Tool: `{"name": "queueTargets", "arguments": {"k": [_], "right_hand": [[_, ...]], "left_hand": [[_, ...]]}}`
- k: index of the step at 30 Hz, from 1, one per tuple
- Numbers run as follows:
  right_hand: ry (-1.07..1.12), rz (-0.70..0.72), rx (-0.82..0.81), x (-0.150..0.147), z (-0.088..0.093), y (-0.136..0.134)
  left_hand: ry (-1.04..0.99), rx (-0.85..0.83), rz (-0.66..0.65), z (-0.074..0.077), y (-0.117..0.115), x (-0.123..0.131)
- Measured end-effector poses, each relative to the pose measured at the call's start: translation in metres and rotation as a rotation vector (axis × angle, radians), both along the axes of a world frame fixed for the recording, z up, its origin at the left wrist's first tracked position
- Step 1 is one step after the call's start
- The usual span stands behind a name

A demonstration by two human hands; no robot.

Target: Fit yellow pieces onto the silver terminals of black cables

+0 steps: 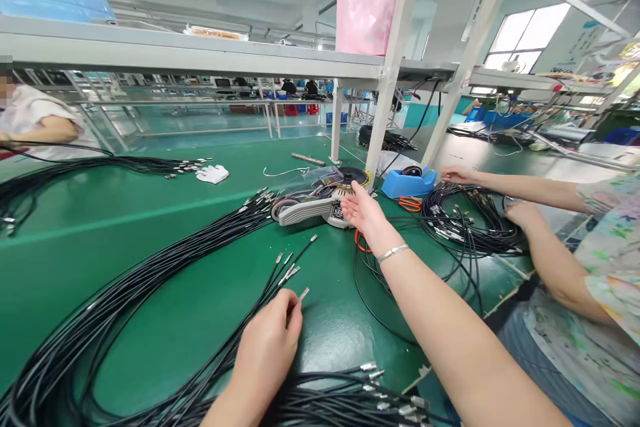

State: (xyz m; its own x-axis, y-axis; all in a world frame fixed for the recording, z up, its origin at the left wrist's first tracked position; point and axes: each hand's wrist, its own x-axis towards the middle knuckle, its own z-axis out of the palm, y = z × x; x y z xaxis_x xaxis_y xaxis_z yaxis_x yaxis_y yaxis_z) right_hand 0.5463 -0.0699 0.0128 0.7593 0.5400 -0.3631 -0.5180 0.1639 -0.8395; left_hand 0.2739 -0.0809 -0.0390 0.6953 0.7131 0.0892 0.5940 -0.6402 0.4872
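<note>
Head view: the left hand [270,340] is closed in a pinch, thumb against forefinger, with one metal connector [305,294] held between them. The connector's tip projects beyond the fingertips, pointing up and away from the person; the remainder is concealed by the hand. Just beyond the grip, a small group of loose cable ends [287,272] fans out over the green table [335,293], their black leads passing to the left of the hand.

Right hand [363,210] is open and holding nothing visible, fingers extended next to a grey machine [310,211] with a black disc [353,177] on top. Contact between these fingers and the machine cannot be determined. The held connector is apart from this hand, nearer the person.

A long cable bundle [150,273] curves from the left, its ends near the machine. A lower bundle [315,393] lies beside the left hand, on the near side, ends directed right. At right, a co-worker's hands [523,215] are at a cable coil [440,213], near a blue dispenser [410,183].
</note>
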Motion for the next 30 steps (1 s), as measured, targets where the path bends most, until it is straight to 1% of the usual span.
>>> {"name": "queueTargets", "arguments": {"k": [2, 4, 5, 7, 10, 13, 15, 17, 19, 20, 21, 22, 23, 24, 26, 28, 30], "right_hand": [[0.025, -0.03, 0.008, -0.002, 0.001, 0.012], [0.031, -0.059, 0.02, -0.003, 0.001, 0.018], [0.028, -0.075, 0.026, -0.004, 0.0, 0.019], [0.016, -0.104, 0.037, -0.005, 0.0, 0.02], [-0.022, -0.149, 0.041, -0.007, 0.002, 0.021], [-0.074, -0.17, 0.036, -0.018, 0.002, 0.016], [-0.114, -0.135, 0.037, -0.036, -0.003, 0.003], [-0.152, -0.043, 0.037, -0.064, -0.012, -0.021], [-0.185, 0.102, 0.015, -0.096, -0.022, -0.054], [-0.211, 0.203, -0.009, -0.111, -0.026, -0.07], [-0.314, 0.359, -0.065, -0.125, -0.03, -0.086], [-0.375, 0.447, -0.111, -0.137, -0.033, -0.1], [-0.412, 0.485, -0.145, -0.147, -0.035, -0.111], [-0.436, 0.495, -0.167, -0.154, -0.036, -0.119], [-0.431, 0.436, -0.172, -0.162, -0.037, -0.126], [-0.428, 0.39, -0.154, -0.165, -0.036, -0.127], [-0.451, 0.377, -0.152, -0.166, -0.035, -0.127]], "left_hand": [[-0.158, -0.126, 0.016, -0.011, -0.002, -0.002], [-0.29, -0.186, 0.03, -0.017, 0.0, -0.002], [-0.328, -0.204, 0.039, -0.018, 0.001, -0.001], [-0.367, -0.253, 0.058, -0.015, 0.003, 0.0], [-0.398, -0.338, 0.09, -0.006, 0.004, 0.001], [-0.454, -0.38, 0.135, 0.001, 0.002, 0.0], [-0.486, -0.404, 0.174, 0.002, 0.0, -0.002], [-0.512, -0.418, 0.194, 0.001, -0.003, -0.003], [-0.535, -0.43, 0.184, 0.0, -0.007, -0.004], [-0.543, -0.44, 0.171, -0.001, -0.009, -0.004], [-0.555, -0.453, 0.158, -0.001, -0.011, -0.004], [-0.573, -0.465, 0.146, -0.002, -0.014, -0.004], [-0.597, -0.468, 0.142, -0.002, -0.017, -0.004], [-0.621, -0.462, 0.135, -0.002, -0.019, -0.003], [-0.647, -0.415, 0.091, -0.003, -0.023, -0.004], [-0.635, -0.361, 0.027, -0.004, -0.026, -0.005], [-0.621, -0.324, -0.015, -0.004, -0.027, -0.006]]}}
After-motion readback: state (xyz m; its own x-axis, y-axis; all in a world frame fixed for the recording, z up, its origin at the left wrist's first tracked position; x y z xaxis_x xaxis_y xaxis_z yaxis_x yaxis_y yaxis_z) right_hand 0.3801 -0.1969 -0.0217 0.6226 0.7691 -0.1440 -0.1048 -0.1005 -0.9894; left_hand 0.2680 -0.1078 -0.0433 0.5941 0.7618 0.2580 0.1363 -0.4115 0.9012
